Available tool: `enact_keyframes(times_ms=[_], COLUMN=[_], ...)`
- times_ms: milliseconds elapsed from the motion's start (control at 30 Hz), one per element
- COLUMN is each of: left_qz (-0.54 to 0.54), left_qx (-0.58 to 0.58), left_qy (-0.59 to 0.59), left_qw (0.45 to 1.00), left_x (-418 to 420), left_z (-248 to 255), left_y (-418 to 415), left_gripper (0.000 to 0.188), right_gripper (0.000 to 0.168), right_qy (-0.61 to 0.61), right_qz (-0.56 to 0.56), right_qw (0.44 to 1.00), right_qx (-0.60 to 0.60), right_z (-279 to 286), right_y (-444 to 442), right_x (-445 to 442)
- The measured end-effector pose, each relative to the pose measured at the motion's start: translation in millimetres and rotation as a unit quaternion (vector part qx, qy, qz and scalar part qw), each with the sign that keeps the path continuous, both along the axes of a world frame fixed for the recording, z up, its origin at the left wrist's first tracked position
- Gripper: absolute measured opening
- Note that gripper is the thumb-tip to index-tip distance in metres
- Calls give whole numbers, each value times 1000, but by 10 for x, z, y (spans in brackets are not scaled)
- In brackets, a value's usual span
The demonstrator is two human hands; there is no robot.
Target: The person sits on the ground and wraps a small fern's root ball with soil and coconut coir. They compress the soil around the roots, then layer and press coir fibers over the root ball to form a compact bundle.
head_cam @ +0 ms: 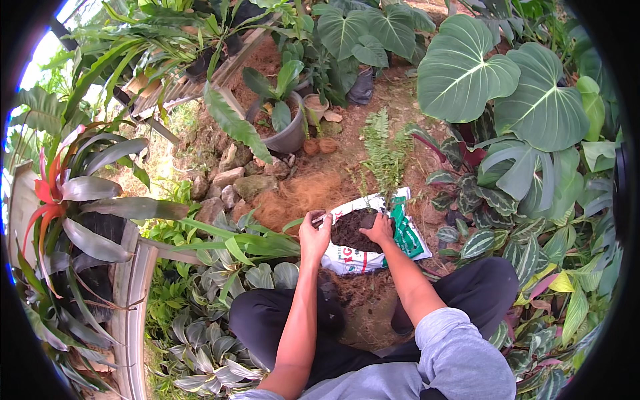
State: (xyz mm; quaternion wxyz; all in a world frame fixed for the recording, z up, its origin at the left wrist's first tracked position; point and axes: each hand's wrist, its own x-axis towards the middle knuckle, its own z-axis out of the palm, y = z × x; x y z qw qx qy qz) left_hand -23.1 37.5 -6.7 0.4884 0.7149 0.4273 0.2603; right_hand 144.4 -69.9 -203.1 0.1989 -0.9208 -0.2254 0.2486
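Note:
An opened white and green plastic bag (412,237) of potting mix lies on the ground before my crossed legs. Dark soil (347,227) shows through its torn top. My right hand (380,230) reaches into the opening, thumb and fingers around a dark round clump (369,220). A thin fern sprig rises just behind the clump; whether it grows from it I cannot tell. At the bag's left edge is my left hand (315,232), fingers curled and apart from the thumb, with nothing visible between them.
Beyond the bag stands a green fern (385,155). Brown coir fibre (305,192) lies on the soil near several rocks (255,186). A grey pot (287,135) holds a broad-leaved plant. Striped foliage crowds my right, and a red-centred bromeliad (52,192) stands left.

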Motion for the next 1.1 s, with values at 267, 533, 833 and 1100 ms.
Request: enact_keyframes(times_ms=[267, 533, 833, 1100], left_qz=[45, 132, 240, 302], left_qx=[-26, -2, 28, 70], left_qy=[13, 8, -43, -86], left_qw=[999, 991, 970, 947], left_x=[-81, -285, -599, -722], left_z=[-37, 59, -58, 17], left_y=[51, 181, 490, 553], left_gripper=[47, 58, 51, 51], right_gripper=[99, 93, 64, 85], right_qy=[14, -157, -198, -75], right_qz=[-38, -53, 173, 271], right_qw=[999, 984, 935, 915], right_qx=[20, 68, 239, 291], right_z=[-95, 214, 478, 498], right_y=[27, 187, 882, 1795], right_x=[-20, -262, -634, -995])
